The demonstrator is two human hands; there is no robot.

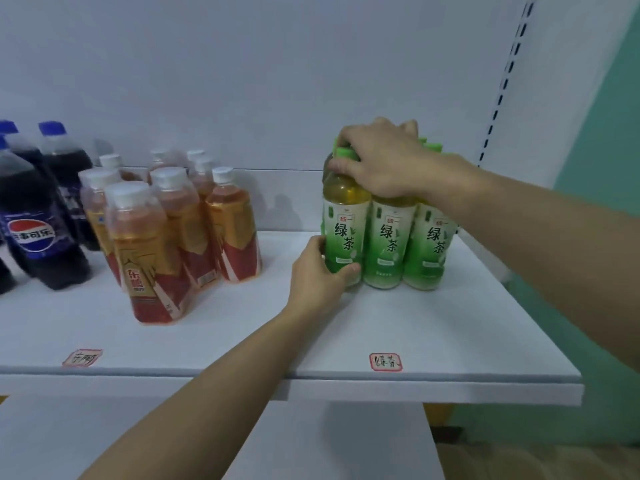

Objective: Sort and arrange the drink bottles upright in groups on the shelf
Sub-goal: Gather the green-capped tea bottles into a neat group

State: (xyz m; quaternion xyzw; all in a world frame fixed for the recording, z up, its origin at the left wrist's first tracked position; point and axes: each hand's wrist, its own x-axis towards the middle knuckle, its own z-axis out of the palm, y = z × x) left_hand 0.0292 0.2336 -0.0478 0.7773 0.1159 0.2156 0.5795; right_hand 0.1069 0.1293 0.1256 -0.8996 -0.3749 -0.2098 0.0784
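On the far left of the shelf [450, 341] stand the dark cola bottles [38, 216], upright and close together, partly cut off by the frame edge. Just right of them is the cluster of red-and-gold bottles [166, 230] with white caps, also upright; the front one sits forward of the rest. A handwritten tag [82, 358] is stuck to the shelf edge below them. A bare stretch of shelf separates this cluster from the green tea bottles [388, 237] further right, which have their own tag [385, 362] on the edge.

The left hand [320, 275] grips the lower label of the leftmost tea bottle [343, 233], thumb across the front and fingers curled behind. The right hand [381, 161] comes over the top of the group, fingers curled round that same bottle's green cap and neck, palm lying over the caps of its neighbours. At least three tea bottles show in front; more stand behind, though how many I cannot tell.

The step in hand looks like seating this bottle flush against its row. To do it well, keep the base flat on the shelf and slide instead of lifting, steady the neck so it stays vertical, turn the label forward to match its neighbours, and avoid nudging the adjacent bottles out of line when letting go.
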